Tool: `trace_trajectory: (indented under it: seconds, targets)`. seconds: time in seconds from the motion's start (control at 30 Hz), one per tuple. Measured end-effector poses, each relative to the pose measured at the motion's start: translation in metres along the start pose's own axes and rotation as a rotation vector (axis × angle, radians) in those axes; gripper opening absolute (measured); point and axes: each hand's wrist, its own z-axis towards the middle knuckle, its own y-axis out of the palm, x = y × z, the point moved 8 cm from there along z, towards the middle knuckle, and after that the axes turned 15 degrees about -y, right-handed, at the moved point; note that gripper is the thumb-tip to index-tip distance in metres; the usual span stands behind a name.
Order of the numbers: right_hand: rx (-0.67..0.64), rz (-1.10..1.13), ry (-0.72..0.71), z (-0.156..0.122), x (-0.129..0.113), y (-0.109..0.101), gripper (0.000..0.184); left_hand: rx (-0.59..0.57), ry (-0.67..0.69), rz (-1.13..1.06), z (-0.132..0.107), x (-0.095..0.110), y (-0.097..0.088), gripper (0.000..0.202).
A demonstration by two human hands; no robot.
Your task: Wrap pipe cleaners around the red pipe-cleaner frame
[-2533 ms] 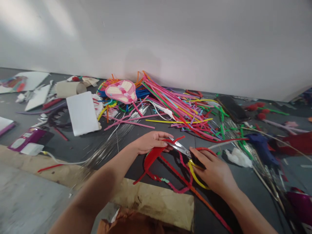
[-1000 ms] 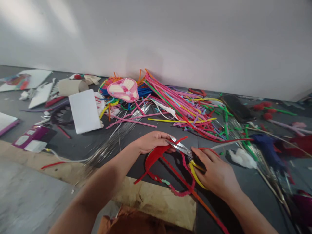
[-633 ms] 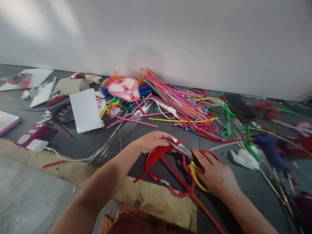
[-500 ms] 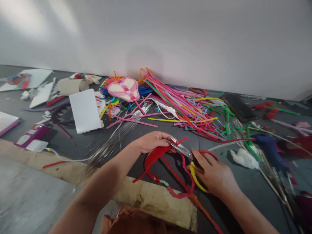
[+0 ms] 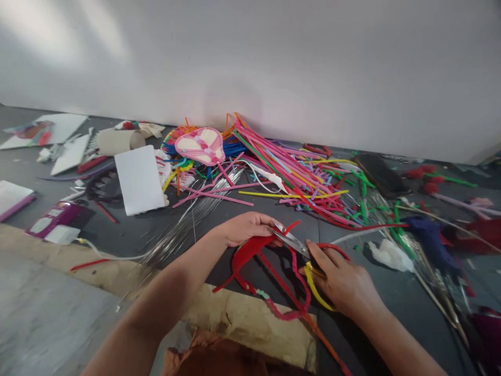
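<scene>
My left hand [image 5: 252, 228] pinches a red fuzzy piece [image 5: 250, 251] that looks made of pipe cleaners, with a short red end poking out past the fingers. In my right hand [image 5: 344, 277] are scissors [image 5: 293, 241] with red and yellow handles. Their blades are parted, pointing left, around the red end beside my left fingertips. Below hangs a loop of dark pink twisted pipe cleaner [image 5: 287, 314] with a pale green bit. A red-orange strand [image 5: 323, 337] runs down to the lower right.
A heap of coloured pipe cleaners [image 5: 274, 156] lies by the wall, with a pink-and-cream heart-shaped piece [image 5: 200, 145] on its left. A white card [image 5: 140, 180] stands left of that. At right are a black phone [image 5: 379, 175], white fluff [image 5: 390, 255] and a blue glue gun [image 5: 430, 237].
Both hands, the scissors and the red piece keep nearly the same place. The surroundings shift slightly in view as the camera moves a little.
</scene>
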Motion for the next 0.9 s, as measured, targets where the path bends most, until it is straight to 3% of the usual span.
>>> trace_trajectory:
  seconds: [0.17, 0.33, 0.53, 0.7, 0.8, 0.9]
  targets:
    - [0.016, -0.022, 0.004, -0.003, 0.0, 0.003, 0.042, -0.017, -0.016, 0.021, 0.001, -0.003, -0.002, 0.027]
    - [0.03, -0.025, 0.141, -0.01, 0.017, 0.0, 0.044, 0.003, -0.037, 0.011, 0.0, -0.003, -0.004, 0.03]
    - [-0.056, 0.157, 0.174, -0.004, 0.02, -0.003, 0.056, -0.007, -0.014, 0.008, 0.001, -0.002, -0.001, 0.027]
    - [-0.05, 0.22, 0.266, -0.004, 0.027, -0.004, 0.055, 0.007, -0.036, 0.027, 0.001, -0.005, -0.003, 0.033]
    - [-0.07, 0.136, 0.339, -0.014, 0.04, 0.001, 0.05, 0.018, -0.051, 0.032, 0.0, -0.005, -0.005, 0.036]
    - [-0.085, 0.052, 0.3, -0.023, 0.049, 0.004, 0.047, 0.055, -0.053, 0.048, 0.0, -0.004, -0.007, 0.038]
